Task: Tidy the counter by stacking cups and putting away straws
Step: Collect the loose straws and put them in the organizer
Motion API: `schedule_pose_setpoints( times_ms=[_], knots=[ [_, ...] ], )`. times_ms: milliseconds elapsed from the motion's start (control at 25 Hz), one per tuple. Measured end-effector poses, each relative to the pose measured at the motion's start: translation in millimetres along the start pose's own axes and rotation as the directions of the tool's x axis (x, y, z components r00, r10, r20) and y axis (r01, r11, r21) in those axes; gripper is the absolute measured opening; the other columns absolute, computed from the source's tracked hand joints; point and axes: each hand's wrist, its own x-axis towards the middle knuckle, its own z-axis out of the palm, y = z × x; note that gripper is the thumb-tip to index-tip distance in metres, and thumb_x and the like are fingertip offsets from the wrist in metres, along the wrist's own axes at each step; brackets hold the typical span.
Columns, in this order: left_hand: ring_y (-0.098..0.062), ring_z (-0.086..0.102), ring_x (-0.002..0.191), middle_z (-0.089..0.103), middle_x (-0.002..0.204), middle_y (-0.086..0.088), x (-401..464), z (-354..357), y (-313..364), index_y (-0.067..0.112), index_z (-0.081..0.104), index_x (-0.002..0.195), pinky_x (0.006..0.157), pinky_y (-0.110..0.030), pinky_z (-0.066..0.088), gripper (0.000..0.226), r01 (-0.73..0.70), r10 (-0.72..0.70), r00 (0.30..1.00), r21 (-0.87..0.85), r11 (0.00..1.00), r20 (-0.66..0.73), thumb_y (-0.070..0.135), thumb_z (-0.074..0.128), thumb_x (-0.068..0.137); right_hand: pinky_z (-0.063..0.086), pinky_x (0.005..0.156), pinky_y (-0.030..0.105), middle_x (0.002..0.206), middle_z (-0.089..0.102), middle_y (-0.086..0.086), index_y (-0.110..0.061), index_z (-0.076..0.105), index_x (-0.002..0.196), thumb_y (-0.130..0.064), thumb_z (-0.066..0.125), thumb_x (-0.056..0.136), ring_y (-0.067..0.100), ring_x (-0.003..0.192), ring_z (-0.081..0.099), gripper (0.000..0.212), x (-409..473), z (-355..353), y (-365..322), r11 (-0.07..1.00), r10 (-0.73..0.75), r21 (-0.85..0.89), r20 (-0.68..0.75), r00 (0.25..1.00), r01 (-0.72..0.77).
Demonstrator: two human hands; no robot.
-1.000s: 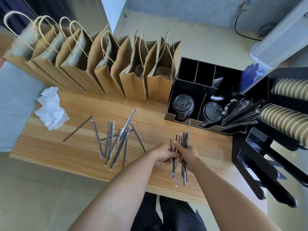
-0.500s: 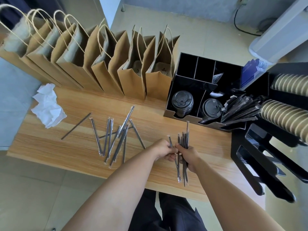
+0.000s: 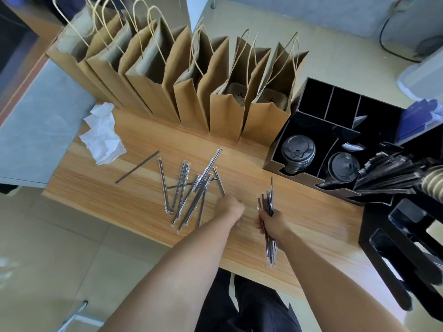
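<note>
My right hand (image 3: 269, 222) grips a bundle of wrapped straws (image 3: 270, 250) upright over the wooden counter (image 3: 318, 226). My left hand (image 3: 231, 209) sits apart from the bundle, its fingers curled down at the near end of one loose straw (image 3: 219, 180); the back of the hand hides whether they hold it. Several more wrapped straws (image 3: 187, 195) lie scattered to the left, and one bare dark straw (image 3: 137, 167) lies further left. A black organizer (image 3: 273, 164) at the right holds two stacks of dark lids (image 3: 298, 149) and several wrapped straws (image 3: 388, 173).
A row of brown paper bags (image 3: 225, 109) stands along the counter's back edge. A crumpled white tissue (image 3: 103, 135) lies at the left end. A black rack (image 3: 395, 236) with sideways stacks of striped cups (image 3: 431, 183) stands at the right.
My left hand has let go of the bundle and moved left to the loose straws. My right hand still holds the bundle in about the same spot.
</note>
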Motion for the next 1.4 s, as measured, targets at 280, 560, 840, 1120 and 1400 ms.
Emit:
schedule_pose_setpoints(
  times_ms=[280,560,840,1120,1400],
  knots=[
    [-0.031,0.070,0.098,0.071,0.109,-0.013,21.8,2.1,-15.8,0.000,0.065,0.116,0.068,-0.033,0.052,0.025,-0.012,0.080,0.980,0.343,0.939,-0.184,0.005,0.047,0.100,0.040,0.052,0.034,0.062,0.042,0.003,-0.009,0.054,0.085,-0.029,0.069,0.095,0.019,0.050,0.037,0.027,9.1,-2.2,8.6,0.999,0.043,0.033,-0.068,0.997,-0.040],
    [-0.031,0.066,0.105,0.068,0.119,-0.011,-8.4,22.6,1.3,0.013,0.064,0.124,0.084,-0.034,0.054,0.032,-0.144,0.132,0.989,0.341,0.929,0.059,0.024,0.052,0.098,0.034,0.047,0.031,0.057,0.037,0.002,-0.013,0.045,0.080,-0.011,0.063,0.093,0.018,0.046,0.032,0.022,14.6,-12.7,10.8,0.985,0.105,0.144,-0.038,0.994,-0.098],
    [-0.028,0.057,0.080,0.060,0.086,-0.008,-35.9,5.5,-4.0,0.013,0.058,0.081,0.062,-0.031,0.037,0.027,-0.350,0.265,0.919,0.291,0.891,0.294,0.029,0.045,0.099,0.039,0.052,0.035,0.059,0.045,0.006,-0.007,0.055,0.086,-0.030,0.071,0.092,0.021,0.048,0.041,0.028,4.4,0.5,-11.0,0.996,0.067,0.065,0.006,0.998,-0.067],
    [-0.031,0.067,0.089,0.066,0.100,-0.010,12.7,-72.0,-13.2,0.010,0.058,0.107,0.064,-0.034,0.048,0.020,-0.156,0.274,0.886,0.316,0.936,-0.375,0.024,0.045,0.102,0.040,0.064,0.033,0.066,0.054,0.006,-0.009,0.057,0.080,-0.041,0.061,0.098,0.022,0.060,0.046,0.036,7.3,14.2,-11.8,0.998,0.058,-0.008,-0.014,0.998,-0.058],
    [-0.037,0.064,0.097,0.062,0.113,-0.017,83.5,-107.0,-11.0,0.003,0.063,0.107,0.069,-0.035,0.043,0.024,-0.178,0.322,0.898,0.421,0.889,-0.300,0.023,0.055,0.098,0.041,0.049,0.030,0.051,0.047,0.000,-0.011,0.054,0.082,-0.036,0.072,0.092,0.018,0.046,0.044,0.032,14.9,48.1,7.3,0.986,0.094,0.142,-0.082,0.992,-0.082]
  ],
)
